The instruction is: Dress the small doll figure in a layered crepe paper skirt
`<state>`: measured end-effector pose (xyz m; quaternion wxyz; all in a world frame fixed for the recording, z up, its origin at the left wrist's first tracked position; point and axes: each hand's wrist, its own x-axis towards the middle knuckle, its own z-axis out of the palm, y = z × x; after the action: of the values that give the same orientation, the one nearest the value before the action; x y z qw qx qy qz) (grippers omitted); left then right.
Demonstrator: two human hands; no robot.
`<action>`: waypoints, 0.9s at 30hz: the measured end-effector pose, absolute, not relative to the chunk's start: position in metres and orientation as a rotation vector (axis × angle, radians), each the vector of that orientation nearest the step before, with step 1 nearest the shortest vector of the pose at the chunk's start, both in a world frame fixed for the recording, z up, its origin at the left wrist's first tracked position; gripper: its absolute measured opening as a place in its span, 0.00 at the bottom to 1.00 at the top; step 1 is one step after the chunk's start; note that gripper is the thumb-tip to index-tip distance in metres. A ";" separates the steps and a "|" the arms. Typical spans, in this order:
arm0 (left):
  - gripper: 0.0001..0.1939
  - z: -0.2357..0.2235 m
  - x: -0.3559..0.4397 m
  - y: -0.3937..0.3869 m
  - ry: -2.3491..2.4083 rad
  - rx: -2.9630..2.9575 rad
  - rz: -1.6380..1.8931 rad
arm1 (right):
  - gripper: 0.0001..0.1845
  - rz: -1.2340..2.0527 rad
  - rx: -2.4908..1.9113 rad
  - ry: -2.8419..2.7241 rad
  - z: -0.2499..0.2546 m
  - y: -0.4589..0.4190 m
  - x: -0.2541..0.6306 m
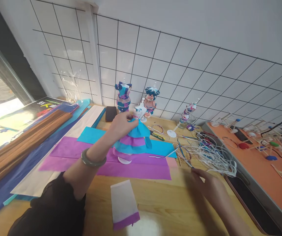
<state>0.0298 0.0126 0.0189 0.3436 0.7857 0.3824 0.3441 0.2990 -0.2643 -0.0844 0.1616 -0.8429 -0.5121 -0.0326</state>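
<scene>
My left hand (122, 126) is closed around the upper body of a small dress form (139, 112), which leans slightly on its round white base. The form wears a tiered dress of blue and purple crepe paper (132, 141). At the right, my right hand (211, 186) has its thumb and fingers pinched on the end of a thin cord (186, 160) from the tangled heap of cords (214, 150). Strips of purple paper (136, 170) and blue paper (160, 147) lie under the form. A white-and-purple paper piece (124, 201) lies in front.
Behind stand two decorated dress forms (123, 98) and a leaning one (189, 111) by a glass jar. A yellow-green cutter (157, 135) and dark phone (110, 113) lie nearby. Paper rolls (30, 141) fill the left; a larger phone (251, 203) and orange tray (276, 154) are right.
</scene>
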 end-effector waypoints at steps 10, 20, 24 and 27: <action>0.17 0.025 0.019 0.019 0.961 2.001 1.002 | 0.18 -0.030 -2.185 -1.822 -0.064 -0.183 0.248; 0.15 0.028 0.020 0.013 0.960 2.000 1.010 | 0.13 -0.080 -2.406 -1.788 -0.094 -0.062 0.265; 0.15 0.029 0.019 0.013 0.928 1.952 1.050 | 0.15 -0.046 -2.410 -1.712 -0.097 -0.062 0.267; 0.16 0.026 0.020 0.016 0.881 1.919 1.081 | 0.13 -0.006 -2.333 -1.586 -0.091 -0.069 0.272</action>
<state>0.0202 0.0156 0.0265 0.3752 0.7498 0.3442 0.4225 0.2721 -0.0693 -0.0910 0.1594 -0.8164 -0.5550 -0.0021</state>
